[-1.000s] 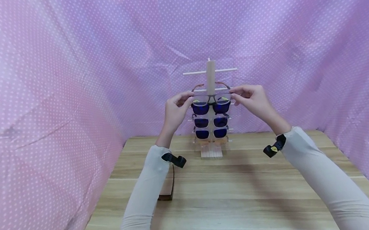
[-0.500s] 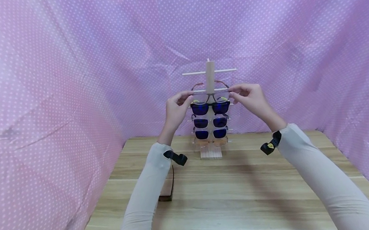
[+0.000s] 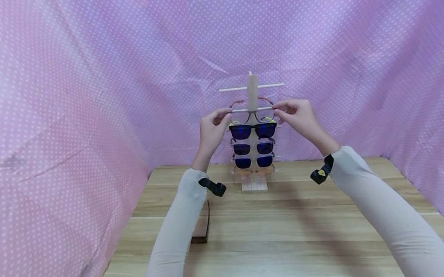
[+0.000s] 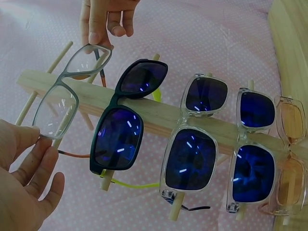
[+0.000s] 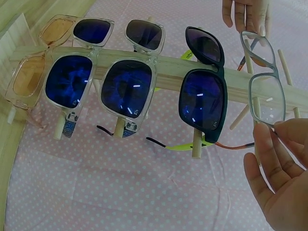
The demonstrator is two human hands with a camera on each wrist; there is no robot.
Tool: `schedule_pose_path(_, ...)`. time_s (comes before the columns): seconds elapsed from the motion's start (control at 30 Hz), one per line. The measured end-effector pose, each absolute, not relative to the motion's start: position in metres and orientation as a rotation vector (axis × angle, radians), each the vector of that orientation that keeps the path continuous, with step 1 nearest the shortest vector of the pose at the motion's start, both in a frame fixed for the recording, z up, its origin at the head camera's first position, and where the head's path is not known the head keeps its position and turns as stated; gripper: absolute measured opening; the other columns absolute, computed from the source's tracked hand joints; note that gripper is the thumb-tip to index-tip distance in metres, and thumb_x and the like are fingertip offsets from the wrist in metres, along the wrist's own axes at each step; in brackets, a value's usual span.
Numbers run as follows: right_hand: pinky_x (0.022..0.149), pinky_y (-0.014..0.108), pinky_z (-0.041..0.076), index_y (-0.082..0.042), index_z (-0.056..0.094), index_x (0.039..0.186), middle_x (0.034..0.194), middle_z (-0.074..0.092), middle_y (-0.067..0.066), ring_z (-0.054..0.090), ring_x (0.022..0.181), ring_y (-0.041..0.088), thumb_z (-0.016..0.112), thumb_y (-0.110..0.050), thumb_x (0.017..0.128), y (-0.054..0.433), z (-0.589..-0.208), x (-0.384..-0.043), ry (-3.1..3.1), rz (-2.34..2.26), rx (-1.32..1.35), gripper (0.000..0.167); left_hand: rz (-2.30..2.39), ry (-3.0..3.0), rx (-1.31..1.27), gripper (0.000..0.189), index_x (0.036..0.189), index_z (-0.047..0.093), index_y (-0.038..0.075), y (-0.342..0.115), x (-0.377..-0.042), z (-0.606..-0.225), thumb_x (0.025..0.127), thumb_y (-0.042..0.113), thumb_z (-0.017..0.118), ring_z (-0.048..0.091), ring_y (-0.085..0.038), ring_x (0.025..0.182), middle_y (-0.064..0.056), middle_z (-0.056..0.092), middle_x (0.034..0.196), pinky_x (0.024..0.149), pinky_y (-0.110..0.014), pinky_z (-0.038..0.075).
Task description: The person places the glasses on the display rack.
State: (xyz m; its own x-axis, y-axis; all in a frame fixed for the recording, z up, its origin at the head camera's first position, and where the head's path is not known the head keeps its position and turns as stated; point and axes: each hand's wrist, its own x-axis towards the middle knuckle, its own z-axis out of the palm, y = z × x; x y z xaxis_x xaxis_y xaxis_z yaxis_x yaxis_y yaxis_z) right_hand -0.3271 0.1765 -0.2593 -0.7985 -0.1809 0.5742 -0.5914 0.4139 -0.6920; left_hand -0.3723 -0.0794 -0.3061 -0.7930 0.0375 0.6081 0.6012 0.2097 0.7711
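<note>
Clear-lensed eyeglasses (image 3: 252,113) with a grey frame and orange temples are at the second rod from the top of a wooden display stand (image 3: 253,93). My left hand (image 3: 213,132) pinches one outer end of the frame between thumb and fingers. At the other end, my right hand (image 3: 299,117) pinches the frame too. The temples reach back past the rod (image 4: 90,72); whether the frame rests on it, I cannot tell. Directly below hang black sunglasses (image 3: 266,129) with blue lenses and yellow-green temples.
Lower on the stand hang two clear-framed sunglasses, an upper pair (image 3: 241,149) and a lower pair (image 3: 243,163), then amber glasses (image 5: 29,77). A bare rod (image 3: 271,85) crosses the top. On the wooden table (image 3: 257,251), my left forearm partly hides a brown case (image 3: 200,229). Pink dotted cloth surrounds everything.
Both hands have shifted the eyeglasses slightly up in the head view, closer to the second rod. The right hand has also come a little to the left. Both hands keep their grip.
</note>
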Motion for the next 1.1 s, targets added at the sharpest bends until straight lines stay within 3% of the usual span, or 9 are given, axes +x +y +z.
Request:
schedule_pose_path(0.23, 0.057, 0.01, 0.046, 0.012, 0.072, 0.111, 0.097, 0.071, 0.036, 0.065, 0.059, 0.003, 0.065, 0.002, 0.096, 0.185, -0.275, -0.351, -2.273, 1.339, 0.593, 0.019, -1.588, -2.036, -0.574, 0.018, 0.112, 0.074, -0.002, -0.076, -0.374, -0.306, 0.098, 0.008, 0.067, 0.06, -0.005, 0.077, -0.022, 0.075, 0.102, 0.075, -0.017, 0.05)
schedule_pose_path(0.47, 0.062, 0.01, 0.049, 0.007, 0.074, 0.11, 0.095, 0.073, 0.031, 0.064, 0.06, -0.001, 0.068, -0.004, 0.096, 0.188, -0.278, -0.358, -2.268, 1.328, 0.573, 0.019, -1.582, -2.034, -0.546, 0.018, 0.112, 0.074, -0.002, -0.072, -0.377, -0.305, 0.098, 0.007, 0.068, 0.062, -0.009, 0.078, -0.021, 0.075, 0.102, 0.075, -0.016, 0.05)
schedule_pose_path(0.7, 0.061, 0.01, 0.049, 0.008, 0.074, 0.109, 0.093, 0.074, 0.03, 0.065, 0.058, 0.002, 0.066, -0.003, 0.095, 0.188, -0.278, -0.359, -2.27, 1.313, 0.542, 0.019, -1.57, -2.042, -0.512, 0.019, 0.112, 0.074, -0.002, -0.069, -0.376, -0.304, 0.098, 0.007, 0.067, 0.069, -0.026, 0.084, -0.021, 0.076, 0.101, 0.077, -0.017, 0.051)
schedule_pose_path(0.97, 0.06, 0.009, 0.049, 0.008, 0.074, 0.109, 0.094, 0.073, 0.032, 0.063, 0.055, -0.001, 0.067, -0.003, 0.095, 0.186, -0.275, -0.358, -2.272, 1.331, 0.531, 0.019, -1.538, -2.051, -0.467, 0.019, 0.113, 0.075, 0.0, -0.066, -0.375, -0.303, 0.098, 0.008, 0.066, 0.062, -0.011, 0.075, -0.02, 0.075, 0.095, 0.072, -0.017, 0.049)
schedule_pose_path(1.1, 0.06, 0.009, 0.048, 0.01, 0.073, 0.11, 0.096, 0.073, 0.032, 0.062, 0.055, -0.003, 0.065, -0.004, 0.096, 0.187, -0.275, -0.359, -2.283, 1.32, 0.532, 0.021, -1.526, -2.069, -0.448, 0.019, 0.113, 0.075, 0.002, -0.065, -0.374, -0.303, 0.098, 0.009, 0.066, 0.061, -0.012, 0.076, -0.02, 0.075, 0.094, 0.072, -0.018, 0.048)
